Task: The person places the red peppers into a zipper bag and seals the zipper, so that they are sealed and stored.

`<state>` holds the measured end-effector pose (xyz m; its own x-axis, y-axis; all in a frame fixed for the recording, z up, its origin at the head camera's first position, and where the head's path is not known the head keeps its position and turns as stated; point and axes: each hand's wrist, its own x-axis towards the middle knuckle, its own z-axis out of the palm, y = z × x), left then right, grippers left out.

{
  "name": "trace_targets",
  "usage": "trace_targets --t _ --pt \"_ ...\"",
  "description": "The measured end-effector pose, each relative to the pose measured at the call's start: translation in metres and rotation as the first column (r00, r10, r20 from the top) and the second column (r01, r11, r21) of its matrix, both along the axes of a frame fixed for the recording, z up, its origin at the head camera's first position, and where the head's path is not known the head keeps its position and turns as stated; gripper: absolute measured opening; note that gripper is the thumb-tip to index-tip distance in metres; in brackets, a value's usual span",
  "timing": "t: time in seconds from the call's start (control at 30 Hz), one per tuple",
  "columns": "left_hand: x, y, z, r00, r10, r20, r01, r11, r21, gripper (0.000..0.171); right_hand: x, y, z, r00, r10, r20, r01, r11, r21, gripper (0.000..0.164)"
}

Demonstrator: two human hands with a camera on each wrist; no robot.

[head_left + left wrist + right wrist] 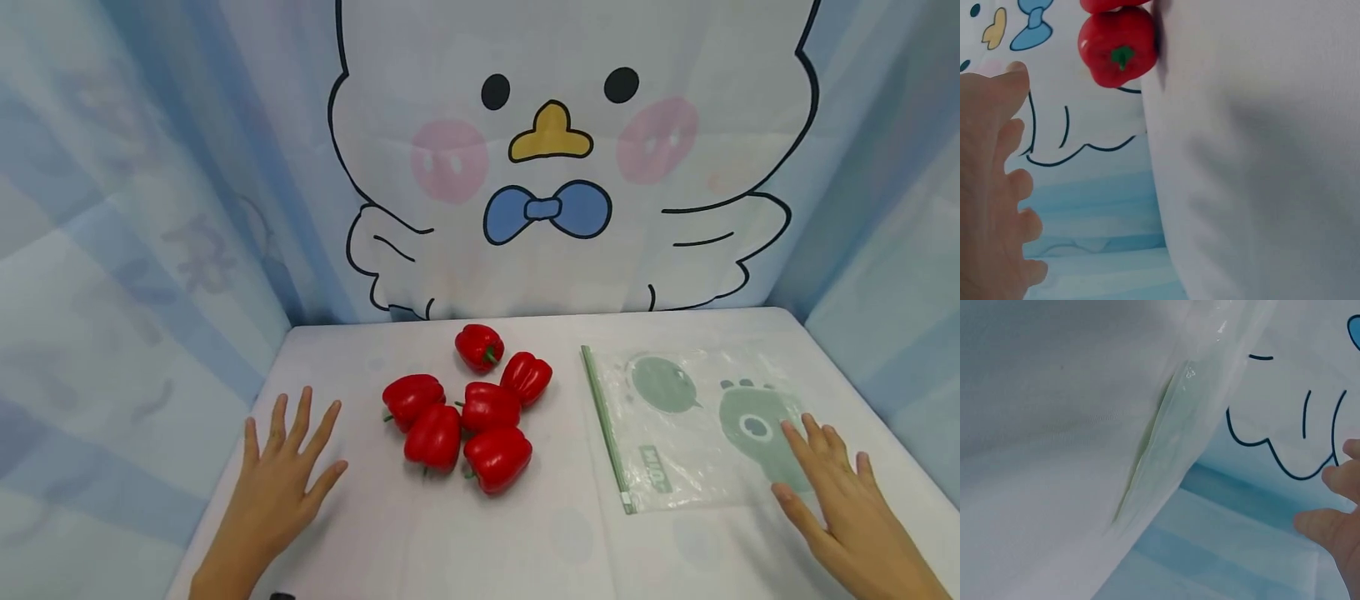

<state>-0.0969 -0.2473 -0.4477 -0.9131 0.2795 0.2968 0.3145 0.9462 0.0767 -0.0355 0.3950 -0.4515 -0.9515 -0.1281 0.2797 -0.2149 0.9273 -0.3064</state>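
Glossy, lobed red peppers (pixel 491 407) near a flat, translucent plastic bag (pixel 701 450), both hands (pixel 273 492) (pixel 855 512) unclenched and free

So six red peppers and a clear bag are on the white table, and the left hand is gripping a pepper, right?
Not quite: the left hand grips nothing; the head view shows it spread open, away from the six red peppers. They and the clear bag are on the white table.

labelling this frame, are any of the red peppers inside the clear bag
No, all six red peppers lie on the white table, apart from the clear bag.
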Motion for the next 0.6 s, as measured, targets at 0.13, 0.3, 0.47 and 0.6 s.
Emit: trace_targets --t 0.13,0.3,0.47,0.6 --pt "0.0 0.004 -0.004 0.998 -0.014 -0.058 0.014 1.0 0.008 0.075 -0.003 -0.007 0.0 1.0 -0.009 0.001 0.009 0.999 -0.037 0.077" --pt "-0.002 0.015 -0.004 0.982 -0.035 -0.188 0.047 0.997 0.058 0.062 -0.006 -0.019 0.0 1.0 -0.024 -0.014 0.023 0.994 -0.106 0.075" --pt "-0.004 0.032 -0.003 0.961 -0.052 -0.273 0.086 0.99 0.113 0.072 -0.007 -0.034 0.0 0.996 -0.085 0.0 0.084 0.978 -0.191 0.073" --pt "-0.003 0.044 -0.006 0.957 -0.056 -0.286 0.099 0.986 0.137 0.061 -0.008 -0.047 -0.001 0.991 -0.132 0.027 0.134 0.955 -0.263 0.071"
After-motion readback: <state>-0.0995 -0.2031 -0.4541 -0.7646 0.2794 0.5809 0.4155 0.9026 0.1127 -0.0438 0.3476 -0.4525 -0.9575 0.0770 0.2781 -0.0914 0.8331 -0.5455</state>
